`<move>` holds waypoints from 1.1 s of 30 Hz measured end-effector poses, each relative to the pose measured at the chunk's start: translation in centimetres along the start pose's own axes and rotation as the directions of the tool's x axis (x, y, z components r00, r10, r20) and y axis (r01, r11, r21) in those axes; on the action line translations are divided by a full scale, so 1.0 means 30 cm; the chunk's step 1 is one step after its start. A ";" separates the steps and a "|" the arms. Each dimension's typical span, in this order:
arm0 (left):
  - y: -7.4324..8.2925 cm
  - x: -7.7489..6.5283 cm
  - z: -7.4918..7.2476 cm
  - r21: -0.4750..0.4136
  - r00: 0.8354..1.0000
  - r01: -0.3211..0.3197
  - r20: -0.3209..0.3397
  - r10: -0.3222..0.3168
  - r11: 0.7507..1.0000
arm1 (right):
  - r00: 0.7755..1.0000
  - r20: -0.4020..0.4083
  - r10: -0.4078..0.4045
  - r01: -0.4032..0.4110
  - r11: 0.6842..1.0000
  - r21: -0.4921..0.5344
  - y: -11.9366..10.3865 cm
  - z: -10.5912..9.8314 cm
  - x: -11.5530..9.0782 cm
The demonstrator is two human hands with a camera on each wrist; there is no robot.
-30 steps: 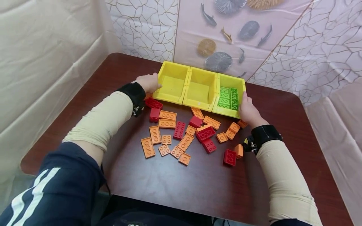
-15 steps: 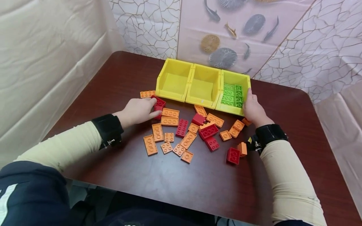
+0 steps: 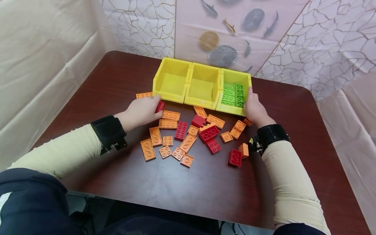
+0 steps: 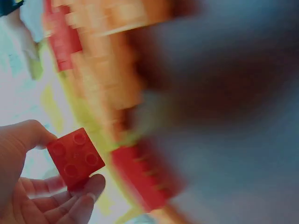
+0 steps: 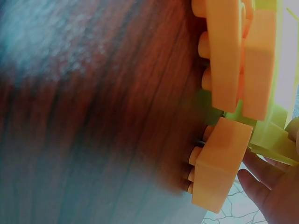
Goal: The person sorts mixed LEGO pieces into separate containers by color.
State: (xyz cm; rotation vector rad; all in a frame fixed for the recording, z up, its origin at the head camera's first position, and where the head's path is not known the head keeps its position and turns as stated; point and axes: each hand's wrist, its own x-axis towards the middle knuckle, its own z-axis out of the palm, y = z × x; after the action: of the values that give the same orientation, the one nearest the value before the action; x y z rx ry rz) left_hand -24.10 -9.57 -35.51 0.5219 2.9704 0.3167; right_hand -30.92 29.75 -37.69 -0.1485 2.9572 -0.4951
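Note:
My left hand (image 3: 141, 111) pinches a small red building brick (image 4: 74, 154) between thumb and fingers, just in front of the left yellow bin (image 3: 173, 70). Its studded face shows in the left wrist view, where another red brick (image 4: 140, 179) lies close by. Far to the right, my right hand (image 3: 256, 109) holds the outer side of the right yellow bin (image 3: 235, 75), thumb and fingers on either side of its edge. Green bricks (image 3: 229, 94) lie in rows inside that bin. An orange brick (image 5: 222, 165) sits right by the right fingertips.
The middle yellow bin (image 3: 205, 70) joins the other two at the table's back. Several loose orange bricks (image 3: 188, 143) and red bricks (image 3: 209, 133) are spread over the brown table (image 3: 164, 192) before the bins. A patterned cloth (image 3: 138, 29) hangs behind.
My left hand has let go of the left bin's side, come down to the red bricks in front of it and taken hold of one. The right hand stays at the right bin.

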 end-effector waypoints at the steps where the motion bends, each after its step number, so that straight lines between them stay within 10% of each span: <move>1: 0.015 0.006 -0.015 -0.011 0.999 -0.033 -0.027 0.033 0.999 | 1.000 0.002 0.000 0.000 1.000 -0.003 0.001 0.000 0.000; 7: 0.183 0.131 -0.091 -0.014 0.953 -0.266 -0.156 0.260 0.964 | 1.000 -0.018 0.008 -0.008 1.000 0.000 0.009 -0.010 -0.001; 12: 0.315 0.287 -0.057 0.051 0.926 -0.344 -0.148 0.347 0.938 | 0.999 -0.032 0.024 -0.024 1.000 -0.010 0.017 -0.009 -0.008; 21: 0.353 0.429 0.045 0.055 0.962 -0.271 -0.022 0.272 0.961 | 0.999 -0.038 0.027 -0.027 1.000 0.008 0.000 0.025 -0.011; 33: 0.367 0.485 0.087 -0.004 0.954 -0.273 0.127 0.271 0.962 | 0.998 -0.063 0.027 -0.025 0.999 0.030 0.014 0.018 -0.011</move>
State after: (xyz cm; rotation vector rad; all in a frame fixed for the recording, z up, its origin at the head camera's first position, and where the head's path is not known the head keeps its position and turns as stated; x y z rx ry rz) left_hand -33.75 6.09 -36.62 0.9198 2.7792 0.2745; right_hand -30.53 30.01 -38.30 -0.0930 3.0073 -0.5486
